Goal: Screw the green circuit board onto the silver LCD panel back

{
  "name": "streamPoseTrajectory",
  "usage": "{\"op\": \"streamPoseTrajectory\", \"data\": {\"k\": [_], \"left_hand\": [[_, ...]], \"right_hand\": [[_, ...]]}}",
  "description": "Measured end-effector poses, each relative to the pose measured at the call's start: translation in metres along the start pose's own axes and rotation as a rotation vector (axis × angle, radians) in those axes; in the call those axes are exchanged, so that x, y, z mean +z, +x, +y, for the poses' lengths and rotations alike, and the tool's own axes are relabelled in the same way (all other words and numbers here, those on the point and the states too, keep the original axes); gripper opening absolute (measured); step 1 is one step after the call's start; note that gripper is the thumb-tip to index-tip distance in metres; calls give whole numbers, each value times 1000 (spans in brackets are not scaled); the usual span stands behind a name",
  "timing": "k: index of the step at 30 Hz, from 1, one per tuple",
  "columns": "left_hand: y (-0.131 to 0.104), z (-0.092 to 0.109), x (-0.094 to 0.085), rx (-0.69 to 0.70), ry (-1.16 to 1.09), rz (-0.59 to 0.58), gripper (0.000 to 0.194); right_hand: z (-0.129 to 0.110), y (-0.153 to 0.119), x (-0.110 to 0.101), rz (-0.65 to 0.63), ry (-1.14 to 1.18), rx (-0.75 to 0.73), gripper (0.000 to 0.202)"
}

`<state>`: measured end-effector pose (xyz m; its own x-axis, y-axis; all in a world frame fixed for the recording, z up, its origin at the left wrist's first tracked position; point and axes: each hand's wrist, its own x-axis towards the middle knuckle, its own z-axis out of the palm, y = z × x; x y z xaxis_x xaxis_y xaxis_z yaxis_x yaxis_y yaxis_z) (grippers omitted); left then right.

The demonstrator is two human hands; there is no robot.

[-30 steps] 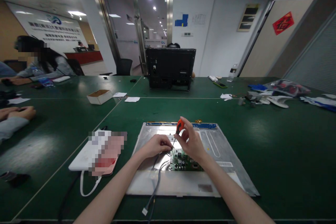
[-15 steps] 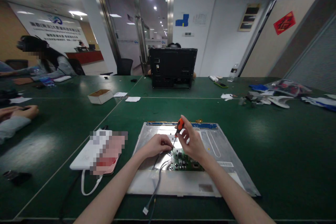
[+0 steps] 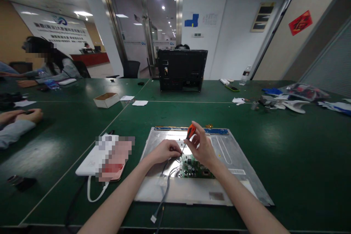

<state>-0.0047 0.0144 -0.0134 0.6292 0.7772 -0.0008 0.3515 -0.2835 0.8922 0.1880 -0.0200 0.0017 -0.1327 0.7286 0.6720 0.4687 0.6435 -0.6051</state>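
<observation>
Screwdriver (image 3: pixel 191 130): orange and black, tilted, its tip down by the far left corner of the circuit board (image 3: pixel 189 170); contact too small to confirm.
Right hand (image 3: pixel 202 147): pinching the screwdriver's handle between thumb and fingers, one finger near its top end.
Left hand (image 3: pixel 166 150): fingers curled in right beside the tip; cannot tell whether they pinch anything.
Board position: on the metal panel (image 3: pixel 242 186), which lies flat on the surface (image 3: pixel 298 161).
Driver angle: bringing the shaft nearer upright should help the tip seat squarely.
Pressure: best kept light and steady; a slip could scratch nearby components.
Cables (image 3: pixel 168 186): best kept slack, away from the tip.
</observation>
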Motion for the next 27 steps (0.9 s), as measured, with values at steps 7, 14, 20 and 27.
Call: {"op": "streamPoseTrajectory", "data": {"k": [7,14,20,27], "left_hand": [[-1,3,-1,-9,0,-10,12],[0,2,0,0,-7,-6,12],[-1,6,-1,1,21,-7,12],[-2,11,-1,-11,5,-4,11]], "right_hand": [[-6,1,-3,-49,42,-9,69],[-6,1,-4,-64,37,5,71],[0,1,-1,-2,10,-30,69],[-5,1,-3,-37,47,-5,69]]}}
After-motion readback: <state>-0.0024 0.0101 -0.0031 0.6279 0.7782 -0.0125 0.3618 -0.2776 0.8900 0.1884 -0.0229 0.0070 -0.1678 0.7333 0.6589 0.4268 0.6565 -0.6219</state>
